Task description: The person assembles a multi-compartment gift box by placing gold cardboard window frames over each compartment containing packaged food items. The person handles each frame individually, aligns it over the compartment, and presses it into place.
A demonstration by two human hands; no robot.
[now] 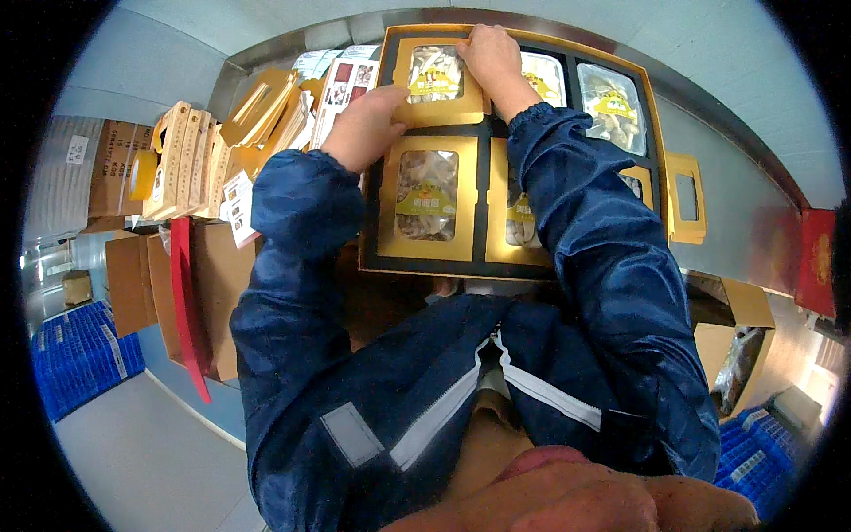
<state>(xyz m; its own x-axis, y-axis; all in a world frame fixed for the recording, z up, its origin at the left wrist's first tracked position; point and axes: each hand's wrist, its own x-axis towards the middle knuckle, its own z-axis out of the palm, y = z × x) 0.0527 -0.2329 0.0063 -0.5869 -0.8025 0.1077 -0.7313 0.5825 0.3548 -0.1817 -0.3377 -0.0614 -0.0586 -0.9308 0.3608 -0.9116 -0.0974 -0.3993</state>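
A large gift box point(650, 86) with a black insert lies before me, its compartments holding several clear packs that look like dried mushrooms. At the far left compartment a gold windowed card sleeve point(424, 114) surrounds one pack point(436, 73). My left hand point(362, 130) pinches this sleeve by its left edge, and my right hand point(494, 62) grips its far right corner with bent fingers. Nearer me sits another gold-framed pack point(427, 191). To its right, a similar framed pack point(520, 217) is partly covered by my right arm. An unframed pack point(612, 106) fills the far right compartment.
Left of the box lie printed leaflets point(347, 84), gold card sleeves point(259, 108) and a yellow tape roll point(143, 175). A loose gold sleeve point(690, 233) rests against the right side. Below stand an open carton point(222, 293) with a red strip point(184, 301) and blue crates point(84, 355).
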